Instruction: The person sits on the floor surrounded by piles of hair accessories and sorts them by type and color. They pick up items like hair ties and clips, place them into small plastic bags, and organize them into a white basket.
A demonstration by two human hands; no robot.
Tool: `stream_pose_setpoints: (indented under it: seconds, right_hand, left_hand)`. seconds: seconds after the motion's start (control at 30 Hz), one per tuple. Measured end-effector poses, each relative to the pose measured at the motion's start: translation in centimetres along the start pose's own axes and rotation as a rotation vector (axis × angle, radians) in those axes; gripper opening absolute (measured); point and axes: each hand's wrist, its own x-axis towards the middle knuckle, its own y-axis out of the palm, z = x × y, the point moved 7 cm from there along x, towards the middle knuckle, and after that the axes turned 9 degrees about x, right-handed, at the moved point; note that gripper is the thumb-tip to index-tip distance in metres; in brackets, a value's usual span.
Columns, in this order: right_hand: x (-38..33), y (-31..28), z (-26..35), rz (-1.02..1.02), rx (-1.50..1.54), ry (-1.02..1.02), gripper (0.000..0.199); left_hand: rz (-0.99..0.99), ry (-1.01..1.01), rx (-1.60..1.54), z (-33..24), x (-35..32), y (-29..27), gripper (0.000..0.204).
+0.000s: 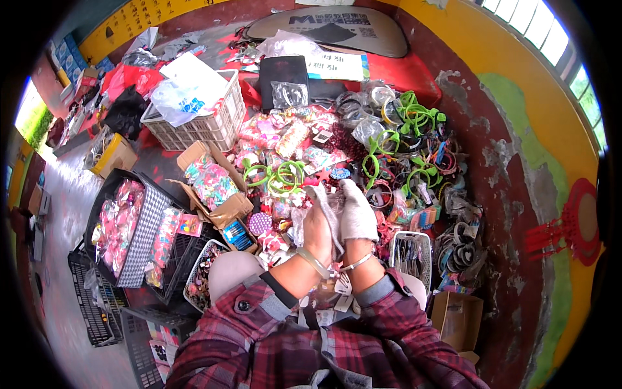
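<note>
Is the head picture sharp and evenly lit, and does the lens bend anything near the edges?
In the head view, daylight is soft and even, with no hard shadows; the windows at upper right and a bright opening at far left are overexposed. The fisheye bends the yellow wall and leaves black corners. The left hand and the gloved right hand look fairly sharp; small items in the pile blur together.

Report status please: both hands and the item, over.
Left hand bare, right hand gloved, both pinching clear plastic bag. Green headbands beyond.

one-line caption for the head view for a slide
Two hands, right gloved and left bare, hold a clear bag above piled hair accessories.
</note>
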Motion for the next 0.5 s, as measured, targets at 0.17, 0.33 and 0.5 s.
stream_pose_setpoints:
  seconds: [0.17, 0.33, 0.5]
  right_hand:
    - [2.8, -1.4, -1.0, 0.203, -0.220, -0.106, 0.019]
    - [-2.2, 4.4, 3.4, 0.404, -0.594, -0.444, 0.019]
    - [1.2, -1.9, 1.1, 0.180, -0.616, -0.481, 0.025]
  left_hand:
    - [0.091, -0.028, -0.271, 0.5, 1.6, 0.5, 0.032]
    - [0.148, 0.027, 0.003, 0.5, 2.1, -0.3, 0.033]
    - [0.114, 0.083, 0.199, 1.4, -0.2, 0.9, 0.038]
